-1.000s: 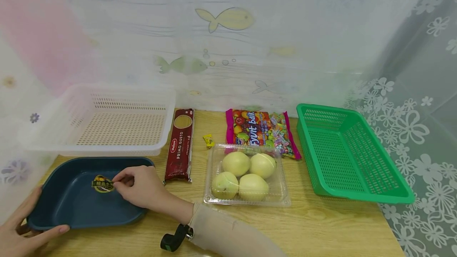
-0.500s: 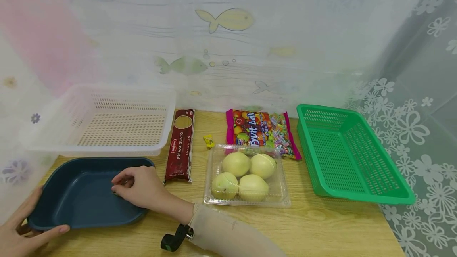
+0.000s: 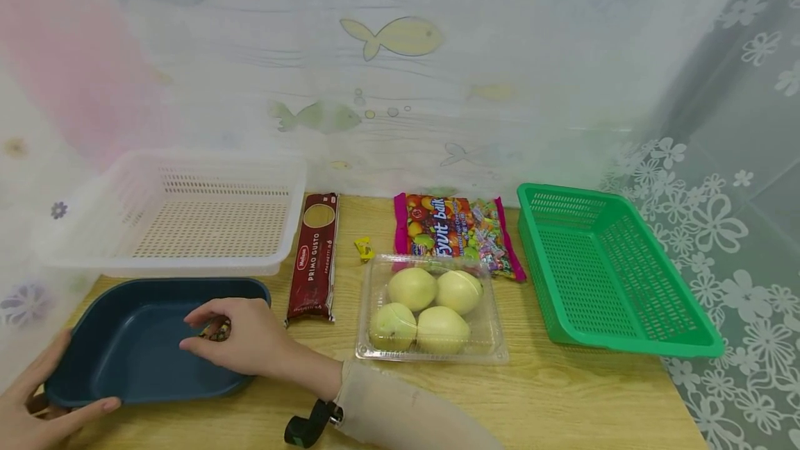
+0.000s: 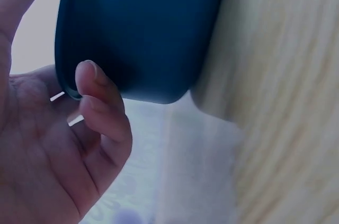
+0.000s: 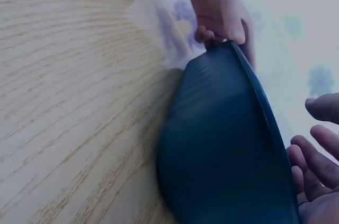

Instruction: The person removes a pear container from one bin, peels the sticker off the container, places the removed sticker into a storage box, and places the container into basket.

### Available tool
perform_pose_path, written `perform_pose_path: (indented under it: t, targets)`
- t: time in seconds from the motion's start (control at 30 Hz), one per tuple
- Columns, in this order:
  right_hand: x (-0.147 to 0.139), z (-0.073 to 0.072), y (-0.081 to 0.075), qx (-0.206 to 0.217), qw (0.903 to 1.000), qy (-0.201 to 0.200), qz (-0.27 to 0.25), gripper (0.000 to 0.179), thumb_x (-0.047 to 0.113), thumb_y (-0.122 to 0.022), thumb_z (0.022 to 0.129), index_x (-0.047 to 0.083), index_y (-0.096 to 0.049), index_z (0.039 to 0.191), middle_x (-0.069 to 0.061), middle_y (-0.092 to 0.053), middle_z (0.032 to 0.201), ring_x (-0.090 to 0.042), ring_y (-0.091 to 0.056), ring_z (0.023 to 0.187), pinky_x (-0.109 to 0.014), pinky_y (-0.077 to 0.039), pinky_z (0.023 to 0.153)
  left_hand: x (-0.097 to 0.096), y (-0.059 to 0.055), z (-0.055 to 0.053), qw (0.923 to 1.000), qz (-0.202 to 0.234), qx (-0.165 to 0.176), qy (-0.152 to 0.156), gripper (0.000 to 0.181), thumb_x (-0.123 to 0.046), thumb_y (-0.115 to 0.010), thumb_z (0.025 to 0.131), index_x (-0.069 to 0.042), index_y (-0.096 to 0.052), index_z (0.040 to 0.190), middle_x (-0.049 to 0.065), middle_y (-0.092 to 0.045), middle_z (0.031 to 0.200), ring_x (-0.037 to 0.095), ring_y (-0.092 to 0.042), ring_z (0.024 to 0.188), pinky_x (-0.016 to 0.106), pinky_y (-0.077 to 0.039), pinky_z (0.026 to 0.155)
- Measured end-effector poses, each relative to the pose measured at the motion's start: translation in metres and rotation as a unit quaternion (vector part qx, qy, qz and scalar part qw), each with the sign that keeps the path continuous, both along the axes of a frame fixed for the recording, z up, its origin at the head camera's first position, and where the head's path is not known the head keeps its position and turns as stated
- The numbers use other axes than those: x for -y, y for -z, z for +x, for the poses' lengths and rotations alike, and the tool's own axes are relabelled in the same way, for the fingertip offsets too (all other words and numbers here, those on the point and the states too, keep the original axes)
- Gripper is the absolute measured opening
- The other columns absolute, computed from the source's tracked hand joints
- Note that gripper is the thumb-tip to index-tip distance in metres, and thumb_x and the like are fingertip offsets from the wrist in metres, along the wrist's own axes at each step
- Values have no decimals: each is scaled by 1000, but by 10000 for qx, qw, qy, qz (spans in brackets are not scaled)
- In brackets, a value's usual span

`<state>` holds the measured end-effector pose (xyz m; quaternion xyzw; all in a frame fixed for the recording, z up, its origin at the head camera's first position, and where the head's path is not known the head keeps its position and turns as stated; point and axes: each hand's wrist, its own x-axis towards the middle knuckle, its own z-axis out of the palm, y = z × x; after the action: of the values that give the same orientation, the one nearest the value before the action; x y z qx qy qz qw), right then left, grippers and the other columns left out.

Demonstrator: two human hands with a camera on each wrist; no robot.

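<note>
A dark blue plastic basin (image 3: 146, 353) sits on the wooden table at the front left. My left hand (image 3: 46, 391) grips its left end, thumb along the front rim; in the left wrist view, curled fingers (image 4: 108, 113) hook over the edge of the basin (image 4: 143, 28). Over the basin's right half is my right hand (image 3: 246, 339), with a small black-and-gold sticker (image 3: 217, 330) held crumpled among its curled fingers, thumb and forefinger apart in front of it. The right wrist view shows the right hand's fingers (image 5: 312, 163) beside the basin's rim, the sticker hidden there.
Behind the basin stands a white basket (image 3: 212, 228). Rightward lie a red spaghetti pack (image 3: 312, 255), a small yellow-wrapped candy (image 3: 364, 248), a fruit candy bag (image 3: 456, 228) and a clear box (image 3: 487, 339) of several pale yellow fruits. A green basket (image 3: 600, 283) stands far right.
The sticker, lying flat over the basin's bottom at the right fingertips a second ago, is now gathered up in the right hand, which has opened its thumb and forefinger. The left hand stays put.
</note>
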<state>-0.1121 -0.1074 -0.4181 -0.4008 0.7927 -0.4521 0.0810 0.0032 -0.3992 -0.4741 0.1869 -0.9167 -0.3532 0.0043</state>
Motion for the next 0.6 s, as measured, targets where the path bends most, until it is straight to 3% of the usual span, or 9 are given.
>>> perform_pose_path:
  t: [0.03,0.1,0.2,0.33,0.47,0.6]
  targets:
    - [0,0,-1,-34,10000,-15,-14,27,25,-75,102,14,-76,127,6,-79,112,24,-53,81,-1,-47,71,0,0,0,10000,-61,-15,-49,128,-31,-89,89,-24,13,166,27,16,172,68,-58,104,23,-46,52]
    - [-1,1,-2,-83,9999,-26,-52,30,25,-75,102,13,-75,129,5,-78,119,21,-57,86,-1,-47,73,0,-1,-1,9998,-135,-113,-78,127,-30,-89,89,-22,11,167,26,14,173,52,-65,81,23,-43,52]
    - [-3,1,-6,-77,9999,-46,-132,33,25,-76,101,12,-73,131,4,-77,123,18,-60,91,-2,-48,74,0,-9,-2,9993,-317,-155,-95,120,-30,-84,94,-19,10,168,26,12,173,24,-59,58,28,-39,48]
    - [-9,2,-12,359,9987,-123,-331,36,23,-76,100,11,-71,134,1,-77,124,17,-57,91,-4,-50,77,-4,-22,-2,9968,-724,-318,-114,108,-27,-77,100,-13,5,169,35,5,171,21,-45,46,31,-33,45]
    - [-18,2,-18,887,9948,-130,-493,38,23,-77,100,12,-70,136,3,-77,122,14,-58,91,-7,-51,79,-8,-29,-3,9932,-949,-661,-159,103,-20,-77,99,-13,-3,170,40,-4,168,21,-39,43,31,-29,43]
    - [-27,1,-21,969,9937,-81,-548,42,23,-77,99,14,-68,139,7,-76,121,15,-59,93,-11,-53,82,-7,-30,-8,9898,-1152,-830,-96,100,-25,-77,99,-11,-8,170,41,-9,167,21,-36,40,30,-28,41]
